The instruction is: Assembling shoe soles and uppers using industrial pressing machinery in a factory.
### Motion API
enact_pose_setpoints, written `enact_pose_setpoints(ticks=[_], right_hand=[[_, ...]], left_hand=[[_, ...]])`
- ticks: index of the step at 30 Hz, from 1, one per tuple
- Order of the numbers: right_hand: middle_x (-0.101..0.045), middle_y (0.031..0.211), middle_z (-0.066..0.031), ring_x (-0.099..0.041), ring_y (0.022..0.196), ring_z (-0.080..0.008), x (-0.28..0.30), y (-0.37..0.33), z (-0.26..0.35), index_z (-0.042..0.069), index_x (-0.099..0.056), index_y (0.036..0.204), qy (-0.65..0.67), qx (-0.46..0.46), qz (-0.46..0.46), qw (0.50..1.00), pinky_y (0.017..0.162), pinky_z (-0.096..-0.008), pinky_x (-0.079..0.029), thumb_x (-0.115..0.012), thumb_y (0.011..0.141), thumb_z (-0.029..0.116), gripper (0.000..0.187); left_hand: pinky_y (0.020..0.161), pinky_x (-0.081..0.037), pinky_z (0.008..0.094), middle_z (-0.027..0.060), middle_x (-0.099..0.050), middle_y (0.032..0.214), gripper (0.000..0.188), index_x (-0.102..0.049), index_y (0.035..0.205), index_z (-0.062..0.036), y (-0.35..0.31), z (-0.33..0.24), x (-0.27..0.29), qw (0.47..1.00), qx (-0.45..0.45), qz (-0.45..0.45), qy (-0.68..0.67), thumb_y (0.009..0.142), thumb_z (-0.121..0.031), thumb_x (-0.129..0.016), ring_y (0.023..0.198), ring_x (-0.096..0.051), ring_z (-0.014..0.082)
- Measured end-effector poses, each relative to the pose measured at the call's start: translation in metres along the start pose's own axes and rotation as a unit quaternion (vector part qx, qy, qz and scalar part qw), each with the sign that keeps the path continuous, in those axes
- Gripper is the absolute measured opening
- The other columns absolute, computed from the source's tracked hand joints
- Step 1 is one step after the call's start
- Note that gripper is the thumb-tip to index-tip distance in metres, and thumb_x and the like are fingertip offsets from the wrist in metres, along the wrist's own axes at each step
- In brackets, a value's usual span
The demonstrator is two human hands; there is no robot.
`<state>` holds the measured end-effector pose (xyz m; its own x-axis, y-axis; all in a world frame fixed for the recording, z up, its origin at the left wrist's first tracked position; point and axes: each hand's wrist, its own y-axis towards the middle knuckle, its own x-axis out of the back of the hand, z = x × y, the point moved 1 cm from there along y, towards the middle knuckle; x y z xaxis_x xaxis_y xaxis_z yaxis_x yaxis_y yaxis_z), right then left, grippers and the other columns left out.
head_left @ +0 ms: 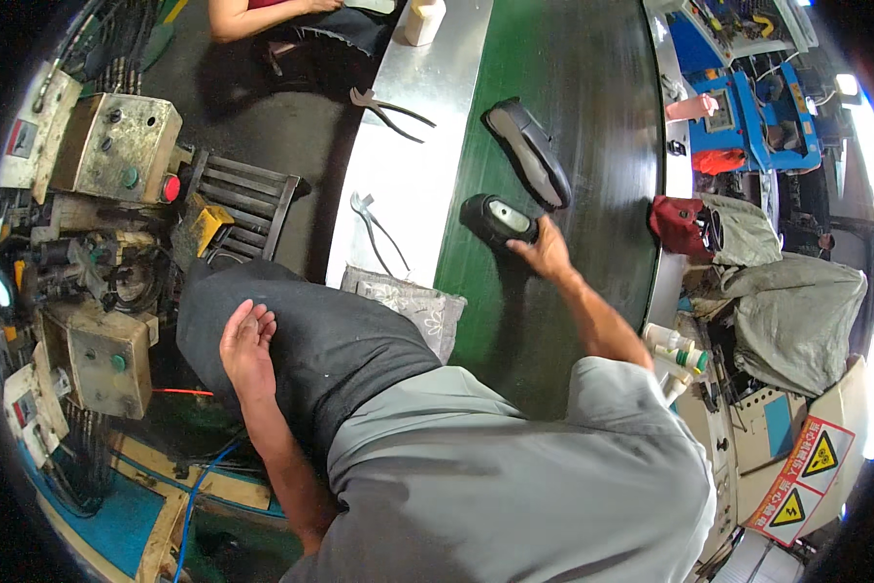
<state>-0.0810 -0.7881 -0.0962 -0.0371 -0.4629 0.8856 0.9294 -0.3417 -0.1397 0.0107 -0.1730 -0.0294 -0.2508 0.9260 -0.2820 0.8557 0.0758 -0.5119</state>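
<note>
The right hand reaches across the dark green belt, its fingers closed on the heel end of a black shoe with a pale grey insole, which lies near the belt's left edge. A second, longer black shoe lies just beyond it. The left hand rests loosely spread on the dark trouser knee. Two metal pincers lie on the shiny steel strip beside the belt.

Conveyor belt running ahead, bearing two shoes: near shoe under right hand, far shoe just beyond it; metal ledge left of belt carrying two pincers; left hand resting on thigh, control boxes farther left.
</note>
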Motion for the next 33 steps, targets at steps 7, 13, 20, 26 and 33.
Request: enact_pose_setpoints(ticks=[7,13,20,26,33], right_hand=[[-0.076,0.122,-0.0238,-0.074,0.112,-0.0379,-0.020,-0.006,0.038,-0.009,-0.061,0.136,0.214,-0.183,0.016,0.959,0.100,-0.0470,-0.058,-0.091,0.085,0.051,0.084],[-0.071,0.131,-0.0160,-0.071,0.115,-0.0313,-0.018,-0.004,0.194,0.001,-0.062,0.144,0.684,-0.198,0.227,0.665,0.101,-0.0505,-0.059,-0.082,0.095,0.057,0.077],[-0.058,0.155,-0.0222,-0.060,0.139,-0.0333,-0.047,-0.017,0.386,0.002,-0.032,0.171,0.457,0.229,0.232,0.827,0.117,-0.0485,-0.048,-0.084,0.097,0.047,0.100],[-0.073,0.128,-0.0177,-0.066,0.118,-0.0208,-0.088,-0.045,0.465,-0.007,-0.056,0.150,0.417,0.129,0.338,0.834,0.103,-0.0374,-0.054,-0.067,0.110,0.047,0.068],[-0.067,0.100,-0.0030,-0.056,0.094,-0.0125,-0.127,-0.048,0.440,-0.006,-0.068,0.126,0.407,0.064,0.484,0.772,0.084,-0.0330,-0.051,-0.049,0.119,0.047,0.057]], left_hand=[[0.098,-0.060,0.0348,0.0190,-0.073,0.126,0.041,-0.060,0.145,0.0083,0.002,0.004,-0.071,0.994,0.014,0.109,0.022,0.107,-0.006,-0.065,0.108,-0.074,0.0244],[0.123,-0.043,0.0453,0.0255,-0.049,0.160,0.087,-0.029,0.171,0.0008,-0.007,-0.007,-0.109,0.963,0.016,0.267,-0.019,0.102,-0.020,-0.077,0.148,-0.051,0.0329],[0.117,-0.044,0.0374,0.0122,-0.062,0.146,0.076,-0.045,0.159,0.0021,-0.016,-0.043,-0.103,0.970,-0.170,0.152,-0.089,0.100,-0.028,-0.083,0.134,-0.058,0.0220],[0.114,-0.047,0.0352,0.0127,-0.066,0.143,0.052,-0.053,0.156,0.0059,-0.042,-0.039,-0.016,0.975,-0.198,0.030,-0.096,0.108,-0.013,-0.063,0.129,-0.062,0.0203],[0.122,-0.039,0.0352,0.0117,-0.061,0.151,0.062,-0.047,0.161,0.0072,-0.095,0.005,0.052,0.991,-0.129,0.010,0.023,0.099,0.001,-0.057,0.141,-0.056,0.0203]])
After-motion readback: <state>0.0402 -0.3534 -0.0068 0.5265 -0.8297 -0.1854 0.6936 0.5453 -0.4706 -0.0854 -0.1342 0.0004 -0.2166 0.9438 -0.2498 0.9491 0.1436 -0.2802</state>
